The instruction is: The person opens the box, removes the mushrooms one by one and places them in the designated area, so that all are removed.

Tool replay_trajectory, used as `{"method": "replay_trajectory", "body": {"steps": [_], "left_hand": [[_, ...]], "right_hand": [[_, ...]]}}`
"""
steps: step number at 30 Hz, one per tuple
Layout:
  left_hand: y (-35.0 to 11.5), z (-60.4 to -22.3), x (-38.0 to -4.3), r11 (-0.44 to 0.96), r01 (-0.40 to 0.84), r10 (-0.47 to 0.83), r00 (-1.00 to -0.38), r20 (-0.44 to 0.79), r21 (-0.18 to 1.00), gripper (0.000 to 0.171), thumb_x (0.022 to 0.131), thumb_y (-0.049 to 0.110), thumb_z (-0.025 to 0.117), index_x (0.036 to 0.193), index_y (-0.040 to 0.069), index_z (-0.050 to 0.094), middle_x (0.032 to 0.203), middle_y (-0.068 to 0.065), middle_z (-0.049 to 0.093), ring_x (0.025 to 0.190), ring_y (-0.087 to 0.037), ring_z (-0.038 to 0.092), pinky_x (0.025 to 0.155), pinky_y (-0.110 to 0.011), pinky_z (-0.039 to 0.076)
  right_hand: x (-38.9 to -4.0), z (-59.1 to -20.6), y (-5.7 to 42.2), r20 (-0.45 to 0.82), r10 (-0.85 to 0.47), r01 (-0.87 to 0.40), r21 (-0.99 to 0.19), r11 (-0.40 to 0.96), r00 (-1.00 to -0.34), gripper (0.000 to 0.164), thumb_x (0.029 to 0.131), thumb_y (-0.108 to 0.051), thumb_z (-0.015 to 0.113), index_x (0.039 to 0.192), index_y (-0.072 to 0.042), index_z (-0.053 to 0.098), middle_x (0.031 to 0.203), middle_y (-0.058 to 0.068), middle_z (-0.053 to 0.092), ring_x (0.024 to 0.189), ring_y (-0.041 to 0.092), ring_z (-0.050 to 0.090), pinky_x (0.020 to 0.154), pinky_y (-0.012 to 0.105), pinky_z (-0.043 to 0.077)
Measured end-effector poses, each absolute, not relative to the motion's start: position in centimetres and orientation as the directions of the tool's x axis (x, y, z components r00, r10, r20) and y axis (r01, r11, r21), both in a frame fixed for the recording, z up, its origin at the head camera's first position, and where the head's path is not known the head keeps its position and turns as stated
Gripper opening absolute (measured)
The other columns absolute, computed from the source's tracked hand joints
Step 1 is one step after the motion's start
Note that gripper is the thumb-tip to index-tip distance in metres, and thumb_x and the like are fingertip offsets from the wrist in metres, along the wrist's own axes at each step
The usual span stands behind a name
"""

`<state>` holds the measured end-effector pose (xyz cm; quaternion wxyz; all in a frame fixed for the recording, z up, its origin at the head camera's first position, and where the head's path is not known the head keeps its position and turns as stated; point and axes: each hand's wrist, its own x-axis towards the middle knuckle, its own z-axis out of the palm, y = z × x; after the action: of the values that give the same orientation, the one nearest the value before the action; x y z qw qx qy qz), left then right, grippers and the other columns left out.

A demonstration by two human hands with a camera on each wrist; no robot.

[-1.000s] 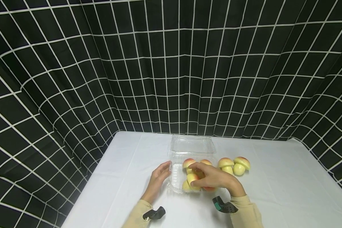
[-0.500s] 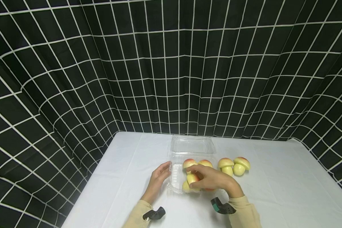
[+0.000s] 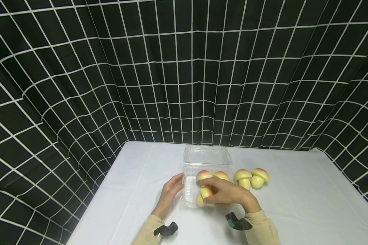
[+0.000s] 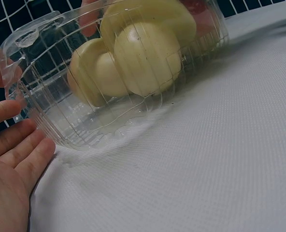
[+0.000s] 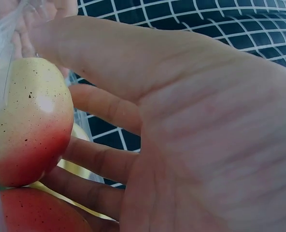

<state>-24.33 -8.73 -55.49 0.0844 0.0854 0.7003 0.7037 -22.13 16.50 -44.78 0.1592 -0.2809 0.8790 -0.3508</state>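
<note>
My left hand (image 3: 168, 191) rests its fairly straight fingers (image 4: 31, 151) on the left wall of a clear plastic clamshell box (image 3: 189, 191). My right hand (image 3: 228, 192) reaches into the box. Its thumb and fingers curve round a yellow toy mushroom with a red-tinged cap (image 3: 207, 192), seen close up in the right wrist view (image 5: 34, 121). Several such mushrooms lie in the box's right part. Two show their caps at the back, a left one (image 3: 203, 175) and a right one (image 3: 221, 175). My right hand partly hides those at the front.
The box's lid (image 3: 207, 156) lies folded back behind it. Two more toy mushrooms, one upright (image 3: 243, 177) and one tilted (image 3: 259, 177), stand to the right of the box. A white cloth (image 3: 147, 170) covers the table, and a black gridded curtain (image 3: 196, 85) hangs around it.
My right hand has shifted slightly left and settled lower round the mushroom in the box. My left hand, the box and the two mushrooms outside it have stayed in place.
</note>
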Motion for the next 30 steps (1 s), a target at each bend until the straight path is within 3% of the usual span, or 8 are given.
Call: {"method": "replay_trajectory", "body": {"steps": [9, 24, 30], "left_hand": [[-8.76, -55.37, -24.30, 0.007, 0.000, 0.233, -0.973, -0.002, 1.000, 0.053, 0.098, 0.019, 0.055, 0.149, 0.006, 0.046, 0.155, -0.017, 0.048, 0.147, -0.034, 0.043, 0.125, -0.053, 0.031], [-8.73, -55.48, -24.29, -0.009, 0.004, 0.234, -0.972, 0.006, 1.000, 0.053, 0.098, 0.019, 0.056, 0.149, 0.005, 0.046, 0.155, -0.017, 0.049, 0.147, -0.034, 0.043, 0.125, -0.052, 0.031], [-8.75, -55.56, -24.29, -0.021, 0.015, 0.238, -0.971, 0.019, 1.000, 0.054, 0.098, 0.018, 0.055, 0.149, 0.003, 0.046, 0.155, -0.019, 0.048, 0.147, -0.035, 0.042, 0.125, -0.053, 0.031]], "right_hand": [[-22.09, -44.76, 16.32, -0.090, -0.597, -0.379, -0.695, 0.611, -0.798, 0.060, 0.082, -0.023, 0.080, 0.135, -0.004, 0.060, 0.122, 0.005, 0.066, 0.105, 0.015, 0.057, 0.093, 0.030, 0.052], [-21.99, -44.77, 16.42, -0.093, -0.578, -0.353, -0.710, 0.609, -0.811, 0.056, 0.084, -0.019, 0.078, 0.134, -0.001, 0.060, 0.118, 0.007, 0.068, 0.102, 0.017, 0.059, 0.091, 0.039, 0.054], [-21.89, -44.43, 16.59, -0.105, -0.561, -0.323, -0.724, 0.609, -0.821, 0.055, 0.087, -0.022, 0.078, 0.134, -0.001, 0.059, 0.117, 0.008, 0.068, 0.103, 0.020, 0.061, 0.087, 0.033, 0.054]]}}
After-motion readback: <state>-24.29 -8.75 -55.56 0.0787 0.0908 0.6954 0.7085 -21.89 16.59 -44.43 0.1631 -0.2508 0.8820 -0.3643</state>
